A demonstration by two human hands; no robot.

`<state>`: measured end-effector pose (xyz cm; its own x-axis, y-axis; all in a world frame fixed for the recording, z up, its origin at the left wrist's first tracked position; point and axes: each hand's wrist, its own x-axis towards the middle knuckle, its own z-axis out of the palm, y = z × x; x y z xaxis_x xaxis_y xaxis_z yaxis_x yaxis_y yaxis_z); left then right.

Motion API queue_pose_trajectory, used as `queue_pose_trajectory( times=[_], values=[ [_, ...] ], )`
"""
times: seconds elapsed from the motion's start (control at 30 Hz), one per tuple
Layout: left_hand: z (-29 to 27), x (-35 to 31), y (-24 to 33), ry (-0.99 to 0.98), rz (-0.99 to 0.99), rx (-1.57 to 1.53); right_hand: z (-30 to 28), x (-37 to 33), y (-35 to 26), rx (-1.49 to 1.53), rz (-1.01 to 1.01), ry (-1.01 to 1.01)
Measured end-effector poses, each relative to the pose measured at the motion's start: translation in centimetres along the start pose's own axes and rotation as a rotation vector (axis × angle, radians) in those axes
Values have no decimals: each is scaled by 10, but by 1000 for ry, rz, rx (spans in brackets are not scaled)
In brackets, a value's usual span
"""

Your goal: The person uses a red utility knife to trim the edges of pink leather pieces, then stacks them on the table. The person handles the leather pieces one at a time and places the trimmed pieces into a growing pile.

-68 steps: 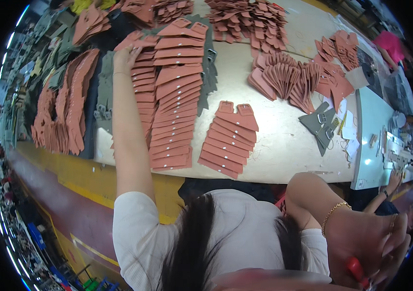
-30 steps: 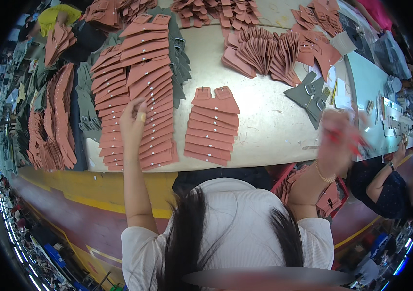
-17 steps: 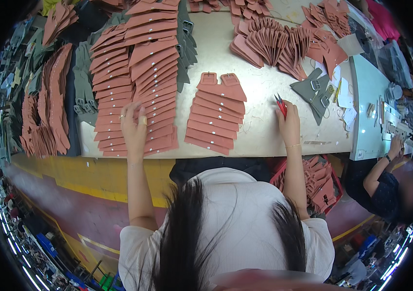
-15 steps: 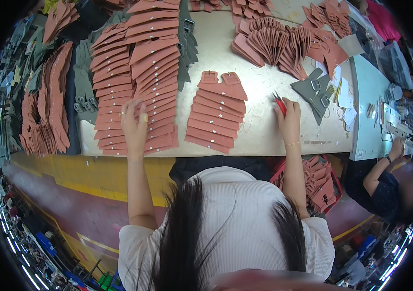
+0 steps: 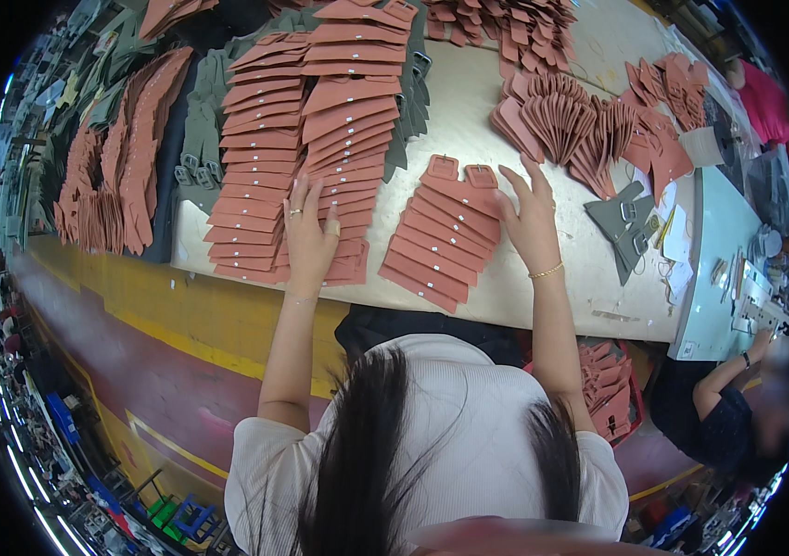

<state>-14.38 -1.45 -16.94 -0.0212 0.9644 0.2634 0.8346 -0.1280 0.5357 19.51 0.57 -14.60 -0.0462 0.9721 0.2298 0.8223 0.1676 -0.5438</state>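
Note:
My left hand [image 5: 309,230], a ring on one finger, is open over the lower part of two long overlapping rows of salmon-coloured flat pieces [image 5: 348,123] with small white tags. Whether it touches them I cannot tell. My right hand [image 5: 532,222] is open too, fingers spread and pointing away from me, at the right edge of a shorter fanned stack of the same pieces [image 5: 441,243]. Two pieces with covered buckles [image 5: 444,168] top that stack. Nothing shows in either hand. The red snips are not visible.
Fanned salmon bundles [image 5: 557,116] lie at the far right of the table. Grey-green buckled pieces [image 5: 624,225] lie right of my hand, near papers [image 5: 677,243]. Below the table edge stands a red crate of pieces [image 5: 636,412]. A co-worker's arm [image 5: 724,375] is at the right.
My right hand has let go of the red snips and spread its fingers beside the short stack. The view has shifted, so the table appears tilted and further right.

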Motion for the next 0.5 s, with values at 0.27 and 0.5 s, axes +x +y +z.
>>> queue_pose_trajectory(
  times=[0.27,0.5],
  values=[
    [8,-12,-13,-36,35,79,21,10,-17,39,-50,-28],
    [10,-12,-12,-39,18,73,14,-3,-3,256,267,5]
  ],
)
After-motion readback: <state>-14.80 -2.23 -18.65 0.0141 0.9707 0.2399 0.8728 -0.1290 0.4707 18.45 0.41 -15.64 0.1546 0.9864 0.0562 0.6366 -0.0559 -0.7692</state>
